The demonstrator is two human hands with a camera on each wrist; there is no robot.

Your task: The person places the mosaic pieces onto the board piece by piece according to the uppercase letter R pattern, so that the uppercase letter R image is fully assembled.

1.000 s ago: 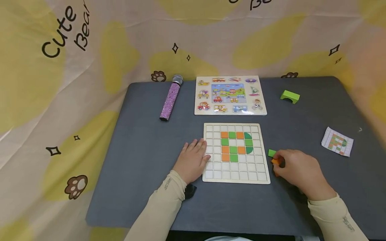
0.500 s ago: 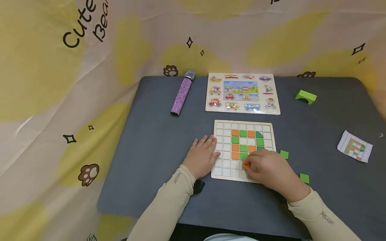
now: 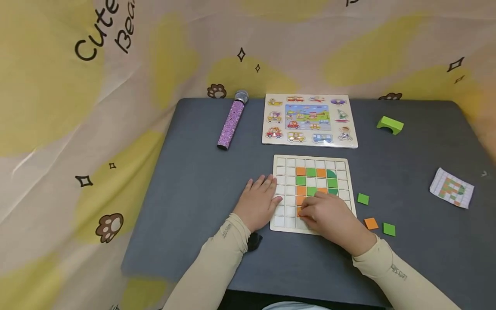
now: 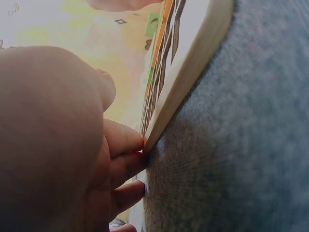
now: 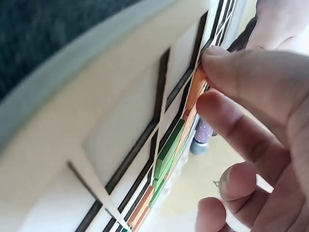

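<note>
My left hand [image 3: 257,204] lies flat with its fingers straight, fingertips at the left edge of a wooden grid board [image 3: 280,222]. In the left wrist view those fingertips [image 4: 137,145] touch the board's side. Over the board's lower part, my right hand [image 3: 329,217] pinches an orange square tile [image 5: 196,84] between thumb and index finger. This tile sits at a cell below the column of orange and green tiles [image 3: 301,181]. The hand hides part of the pattern in the head view. Dark green curved tiles [image 3: 331,174] stand at the pattern's right side.
Right of the board lie a green tile [image 3: 363,198], an orange tile [image 3: 370,223] and another green tile [image 3: 389,229]. Farther right is a printed pattern card [image 3: 451,188]. Behind stand a glittery microphone [image 3: 231,122], a picture puzzle [image 3: 271,140] and a green arch block [image 3: 390,125].
My right hand has carried an orange tile from the loose tiles right of the board leftward onto the board's lower cells. My left hand keeps its place. The head view has shifted slightly.
</note>
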